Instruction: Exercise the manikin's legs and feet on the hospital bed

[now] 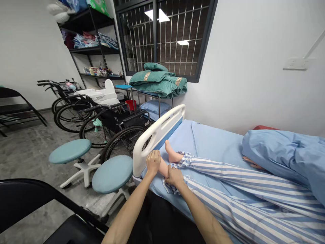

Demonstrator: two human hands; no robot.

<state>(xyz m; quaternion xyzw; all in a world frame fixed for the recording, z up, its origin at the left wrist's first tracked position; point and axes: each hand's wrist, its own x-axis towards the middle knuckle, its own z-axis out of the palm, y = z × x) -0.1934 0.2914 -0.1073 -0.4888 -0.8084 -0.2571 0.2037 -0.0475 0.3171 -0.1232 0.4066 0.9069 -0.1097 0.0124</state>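
A figure in blue-and-white striped trousers (228, 173) lies on the bed; its smooth, even-toned feet look like a manikin's. My left hand (153, 162) is closed over the front of the nearer foot (164, 168), by the footboard, hiding its toes. Around the ankle of that same leg, my right hand (174, 177) is wrapped just at the gathered trouser cuff. The farther foot (173, 154) rests bare on the sheet with toes pointing up, touched by neither hand. A blue quilt (284, 152) covers the upper body, and part of a hand (253, 163) shows at its edge.
A cream footboard (159, 127) closes the bed's left end. Beyond it stand two round stools (113, 173), wheelchairs (122, 122) and a rack of folded green quilts (159, 81). A black chair (33, 200) is at lower left; shelves (88, 49) stand behind.
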